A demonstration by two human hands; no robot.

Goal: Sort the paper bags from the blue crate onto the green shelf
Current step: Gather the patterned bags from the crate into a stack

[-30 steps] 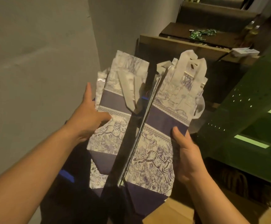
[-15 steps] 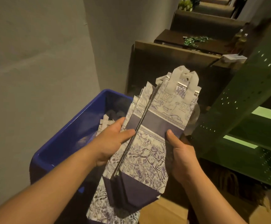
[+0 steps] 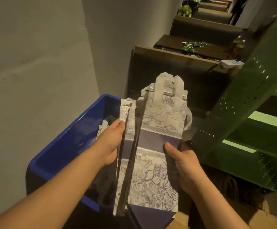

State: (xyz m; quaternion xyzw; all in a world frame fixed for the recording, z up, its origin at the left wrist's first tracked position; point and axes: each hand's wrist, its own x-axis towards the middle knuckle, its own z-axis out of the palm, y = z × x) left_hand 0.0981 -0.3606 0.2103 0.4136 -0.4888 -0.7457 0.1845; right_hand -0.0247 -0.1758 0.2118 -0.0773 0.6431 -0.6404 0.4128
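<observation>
I hold a stack of flat paper bags (image 3: 152, 156), white with a purple animal print and purple bands, white handles pointing away from me. My left hand (image 3: 109, 144) grips the stack's left edge, thumb on top. My right hand (image 3: 182, 164) grips the right edge, thumb on the front bag. The stack hangs above the right end of the blue crate (image 3: 68, 146), where a few more bags (image 3: 104, 128) lie inside. The green shelf (image 3: 250, 116), perforated metal, stands at the right.
A grey wall (image 3: 35, 63) runs along the left behind the crate. Dark wooden benches and a table (image 3: 184, 53) with small green packets stand further back. A brown cardboard surface (image 3: 258, 217) shows at the bottom right beside a woven item under the shelf.
The two halves of the stack have closed together into one pile. My left hand has slid to the stack's left edge. The view has tilted, showing more of the blue crate.
</observation>
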